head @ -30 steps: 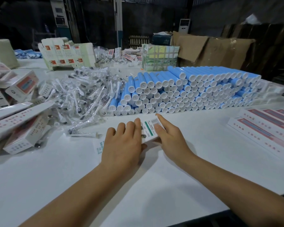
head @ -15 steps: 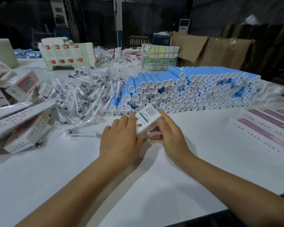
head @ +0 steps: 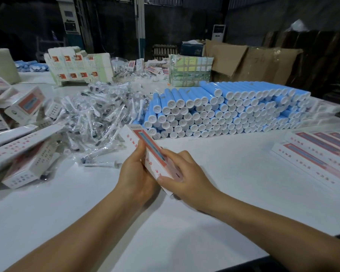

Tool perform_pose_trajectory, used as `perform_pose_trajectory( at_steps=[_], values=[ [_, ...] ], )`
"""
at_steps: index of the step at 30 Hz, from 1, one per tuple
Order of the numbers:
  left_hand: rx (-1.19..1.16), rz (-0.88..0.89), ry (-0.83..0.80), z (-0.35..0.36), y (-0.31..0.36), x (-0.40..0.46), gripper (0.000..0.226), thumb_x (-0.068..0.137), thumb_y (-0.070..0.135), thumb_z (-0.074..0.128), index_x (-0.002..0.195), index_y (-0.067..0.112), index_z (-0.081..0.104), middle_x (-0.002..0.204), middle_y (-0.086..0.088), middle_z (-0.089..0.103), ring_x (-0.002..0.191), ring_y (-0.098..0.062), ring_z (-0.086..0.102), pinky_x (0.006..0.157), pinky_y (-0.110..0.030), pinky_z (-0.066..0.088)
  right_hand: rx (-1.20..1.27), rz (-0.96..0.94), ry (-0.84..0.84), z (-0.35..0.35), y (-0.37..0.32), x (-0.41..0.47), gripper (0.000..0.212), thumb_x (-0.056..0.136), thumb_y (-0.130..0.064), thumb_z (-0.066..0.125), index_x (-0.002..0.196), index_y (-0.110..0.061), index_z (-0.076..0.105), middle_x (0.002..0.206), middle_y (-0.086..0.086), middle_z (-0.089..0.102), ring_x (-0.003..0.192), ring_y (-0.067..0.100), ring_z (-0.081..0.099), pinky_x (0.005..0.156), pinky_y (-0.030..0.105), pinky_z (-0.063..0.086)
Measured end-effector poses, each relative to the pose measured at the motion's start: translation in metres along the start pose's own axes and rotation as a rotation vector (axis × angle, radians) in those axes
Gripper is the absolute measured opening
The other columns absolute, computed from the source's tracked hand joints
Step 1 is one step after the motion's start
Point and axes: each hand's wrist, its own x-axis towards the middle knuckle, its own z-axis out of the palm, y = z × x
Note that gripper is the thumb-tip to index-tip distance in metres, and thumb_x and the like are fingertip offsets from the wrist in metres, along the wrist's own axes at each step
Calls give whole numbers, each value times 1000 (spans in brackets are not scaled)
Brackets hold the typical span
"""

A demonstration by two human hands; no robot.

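Just in front of the tube stack (head: 224, 112), near its left end: both hands together on one long white box (head: 150, 152) with a red panel and a blue stripe. Left hand (head: 135, 175) grips the box's left edge, thumb on top, fingers underneath. Right hand (head: 186, 173) grips the right side, fingers curled over the face, thumb at the near corner. Box is tilted, with the far end raised toward the stack and the near end low over the table (head: 204, 222); can't tell if it touches. Stack itself is blue tubes with white caps, lying in rows, caps facing the person. Left of the stack is a heap of bagged brush heads (head: 94, 114), and further left a pile of loose boxes (head: 24, 154). Right of the stack and nearer the person, flat boxes (head: 318, 156) of the same print lie in a row. Behind the stack is folded cardboard (head: 253, 63).
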Motion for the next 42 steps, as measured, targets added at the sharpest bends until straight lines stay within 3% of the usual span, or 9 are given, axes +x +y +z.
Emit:
perform_pose_trajectory(
  at_steps=[4, 8, 12, 15, 23, 28, 35, 38, 42],
  values=[
    [126, 95, -10, -9, -5, 6, 28, 85, 9, 42, 106, 1, 59, 87, -14, 69, 89, -30, 68, 80, -43, 52, -46, 6, 47, -4, -2, 0, 60, 75, -44, 54, 128, -60, 32, 94, -18, 38, 93, 3, 52, 69, 20, 47],
    [373, 215, -119, -16, -13, 10, 42, 58, 0, 34, 91, -1, 61, 85, -15, 68, 74, -27, 62, 69, -33, 52, -84, 4, 107, -17, -5, 0, 61, 74, -39, 53, 133, -46, 45, 99, -9, 42, 99, 7, 51, 95, 25, 42],
    [495, 224, -160, -35, -12, 25, 45, 60, 16, 66, 105, 8, 66, 108, -13, 69, 98, -27, 66, 78, -35, 59, -368, -52, 153, -58, -8, -3, 60, 79, -41, 50, 139, -38, 44, 102, -1, 43, 97, 15, 47, 90, 31, 43],
    [610, 203, -172, -50, -12, 39, 36, 91, 16, 42, 96, 24, 76, 114, -5, 68, 110, -25, 62, 81, -39, 57, -625, -57, 220, -109, -4, -15, 59, 83, -42, 47, 141, -33, 43, 100, -1, 42, 93, 18, 44, 82, 32, 40],
    [575, 71, -157, -53, -8, 60, 66, 100, 6, 23, 72, 26, 79, 81, -1, 75, 70, -14, 72, 56, -30, 59, -1321, 392, 485, -258, 68, -88, 42, 94, -42, 41, 134, -32, 49, 119, 3, 44, 112, 25, 36, 91, 37, 28],
    [559, -96, -12, -68, -11, 84, 72, 104, 6, 17, 58, 5, 73, 68, -9, 71, 55, -14, 67, 42, -26, 54, -1234, 502, 675, -286, 89, -110, 34, 97, -33, 41, 125, -26, 60, 115, 4, 47, 111, 25, 37, 89, 37, 29],
    [537, 102, -36, -48, -10, 49, 47, 86, -3, 38, 72, 16, 79, 75, -8, 73, 64, -16, 71, 55, -31, 59, -1204, 533, 660, -282, 80, -106, 36, 97, -33, 41, 129, -24, 56, 123, 7, 50, 114, 27, 39, 96, 39, 32],
    [551, 127, -52, -29, -12, 23, 28, 66, 0, 55, 88, 0, 73, 79, -14, 71, 65, -18, 69, 60, -27, 59, -1105, 417, 711, -275, 64, -95, 34, 95, -25, 48, 126, -18, 61, 126, 11, 53, 117, 31, 40, 98, 42, 32],
    [647, 182, -24, -11, -15, 3, 22, 80, -14, 51, 93, -4, 65, 72, -15, 66, 60, -21, 60, 57, -25, 52, -930, 142, 709, -242, 29, -57, 23, 90, -11, 56, 108, -9, 70, 112, 15, 62, 108, 36, 49, 93, 40, 36]
  ],
)
